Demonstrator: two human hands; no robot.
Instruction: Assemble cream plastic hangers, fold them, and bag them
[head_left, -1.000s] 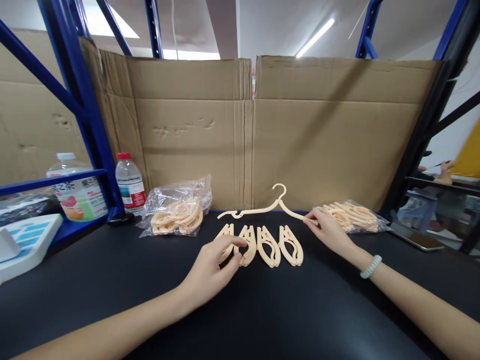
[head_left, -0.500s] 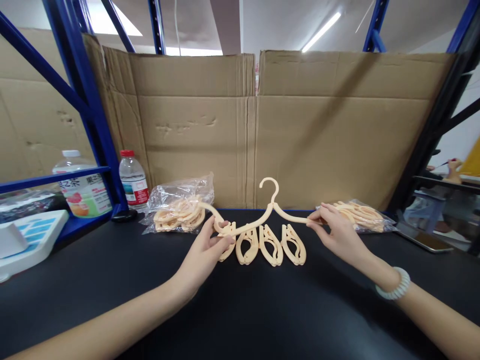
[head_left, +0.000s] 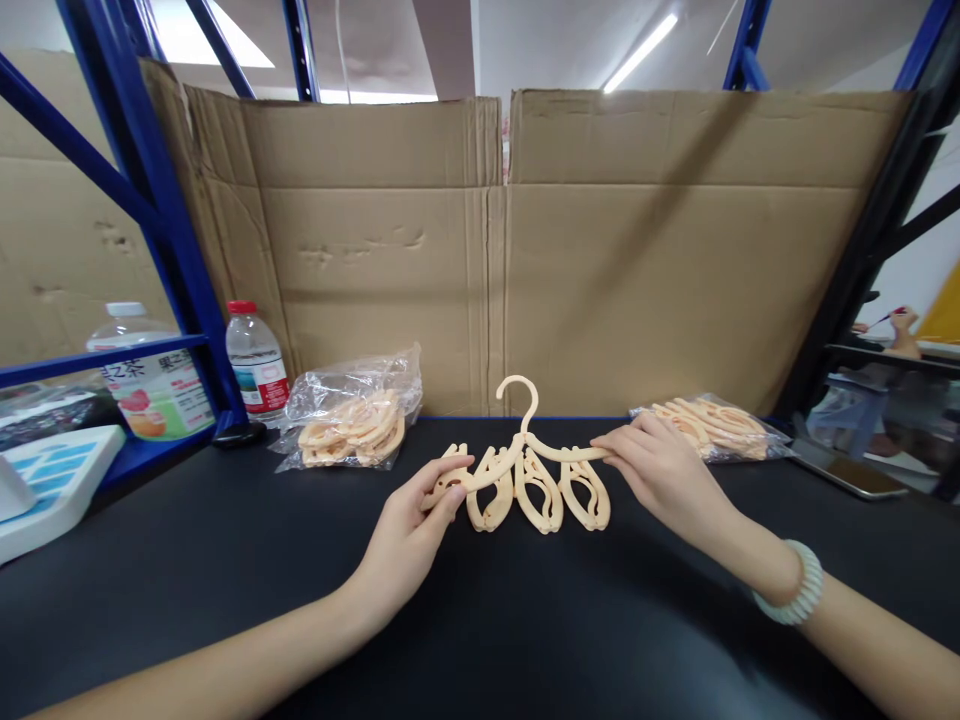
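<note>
1. The hanger (head_left: 525, 440) I hold is pale peach plastic, thin, with a small open hook at its middle and two slim arms running out from under it.
2. Its hook (head_left: 519, 390) stands up and curls over toward my left; the cardboard wall (head_left: 637, 270) rises behind it.
3. Its long axis runs left to right across my view, roughly parallel to the table's far edge. The left arm dips down toward my left hand, and the right arm lies more level.
4. My left hand (head_left: 409, 530) pinches the end of the left arm between thumb and fingertips, closed on it, with the wrist resting low near the black table (head_left: 480, 640).
5. My right hand (head_left: 660, 475) grips the end of the right arm, fingers folded over it and pressed together; a pale beaded bracelet (head_left: 791, 585) sits on that wrist.
6. The hanger sits just above, perhaps touching, a row of folded hangers (head_left: 536, 490) of the same colour, lying side by side on the table between my hands. I cannot tell whether it rests on them.
7. A clear bag of folded hangers (head_left: 352, 415) lies to the left by the wall, and a second bag (head_left: 709, 425) lies just beyond my right hand.
8. Farther left stand a small water bottle (head_left: 256, 365) with a red cap and a larger drink bottle (head_left: 150, 380) behind the blue rack post (head_left: 172, 250).
</note>
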